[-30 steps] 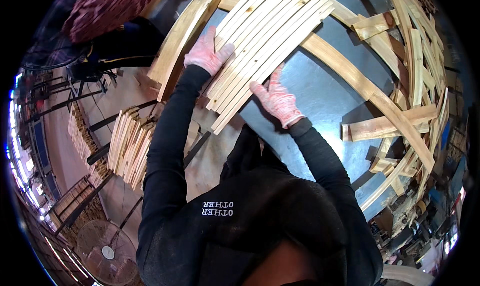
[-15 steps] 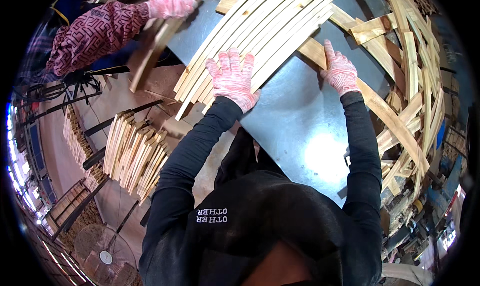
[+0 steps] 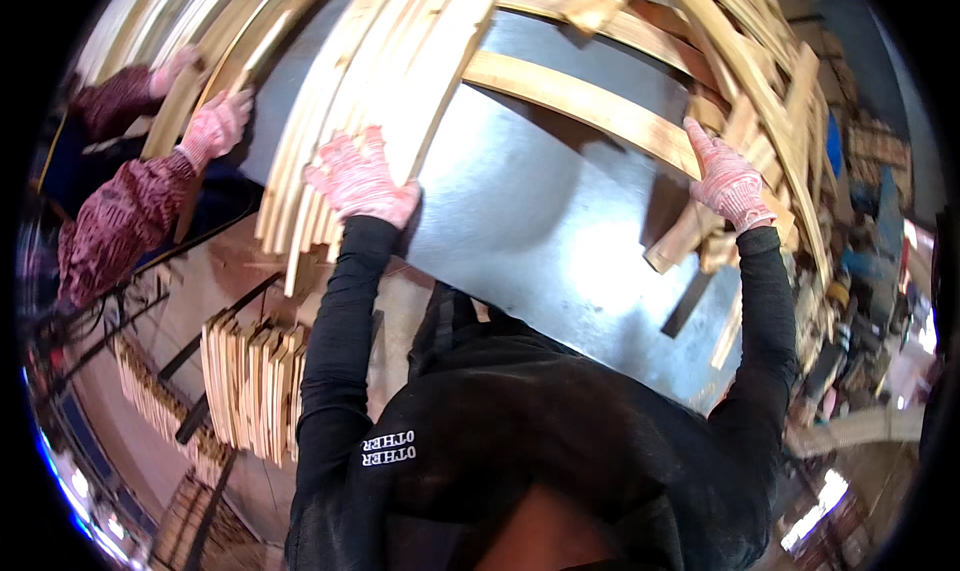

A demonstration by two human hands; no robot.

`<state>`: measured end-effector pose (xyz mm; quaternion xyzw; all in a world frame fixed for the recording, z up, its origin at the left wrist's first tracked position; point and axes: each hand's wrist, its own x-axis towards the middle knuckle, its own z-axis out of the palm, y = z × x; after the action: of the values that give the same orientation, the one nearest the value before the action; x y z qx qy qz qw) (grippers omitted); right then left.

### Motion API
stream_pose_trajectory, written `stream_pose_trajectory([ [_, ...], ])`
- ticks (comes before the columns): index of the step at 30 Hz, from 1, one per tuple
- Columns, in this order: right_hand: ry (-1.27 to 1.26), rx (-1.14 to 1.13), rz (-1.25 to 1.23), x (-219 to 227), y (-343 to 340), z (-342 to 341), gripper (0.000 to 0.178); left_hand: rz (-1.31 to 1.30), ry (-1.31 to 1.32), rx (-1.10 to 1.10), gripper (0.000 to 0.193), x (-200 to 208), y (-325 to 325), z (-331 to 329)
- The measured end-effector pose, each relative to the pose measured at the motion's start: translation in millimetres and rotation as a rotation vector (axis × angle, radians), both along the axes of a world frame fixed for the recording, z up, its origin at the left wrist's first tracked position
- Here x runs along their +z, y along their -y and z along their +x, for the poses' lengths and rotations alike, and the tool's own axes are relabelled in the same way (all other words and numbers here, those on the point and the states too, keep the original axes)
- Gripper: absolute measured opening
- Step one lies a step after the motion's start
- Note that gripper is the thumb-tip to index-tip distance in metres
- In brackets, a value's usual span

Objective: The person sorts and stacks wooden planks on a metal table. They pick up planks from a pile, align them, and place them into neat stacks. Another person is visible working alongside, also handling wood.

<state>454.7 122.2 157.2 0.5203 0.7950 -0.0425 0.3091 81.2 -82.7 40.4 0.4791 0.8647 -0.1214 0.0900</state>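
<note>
My left hand, in a pink-and-white knit glove, lies with fingers spread on the near end of a row of pale wooden slats. The slats lie side by side and gently curved on a grey metal tabletop. My right hand, in a matching glove, rests near the right end of a single curved slat. Its index finger is stretched out, while the other fingers partly hide behind the back of the hand. That slat reaches left to the row's edge.
At the left, a co-worker's gloved hands hold more slats. Loose curved pieces are heaped along the table's right side. Below the table at left stands a bundle of upright slats beside dark metal bars.
My view has shifted, and the slat row now sits farther left. My right hand has moved rightward along the single slat. The co-worker's slats have been laid at the left, with both their hands showing.
</note>
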Motion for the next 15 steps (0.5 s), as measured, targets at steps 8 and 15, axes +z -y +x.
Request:
stream_pose_trajectory([
  [8,-1.38,-1.019,-0.845,-68.0,109.3,89.7,0.041,0.747,0.197,-0.308,0.091,-20.6,12.2,49.8],
  [15,-1.102,-0.213,-0.156,-87.6,89.2,-9.6,0.043,0.4,2.395,0.8,0.034,-54.0,-7.9,183.2],
])
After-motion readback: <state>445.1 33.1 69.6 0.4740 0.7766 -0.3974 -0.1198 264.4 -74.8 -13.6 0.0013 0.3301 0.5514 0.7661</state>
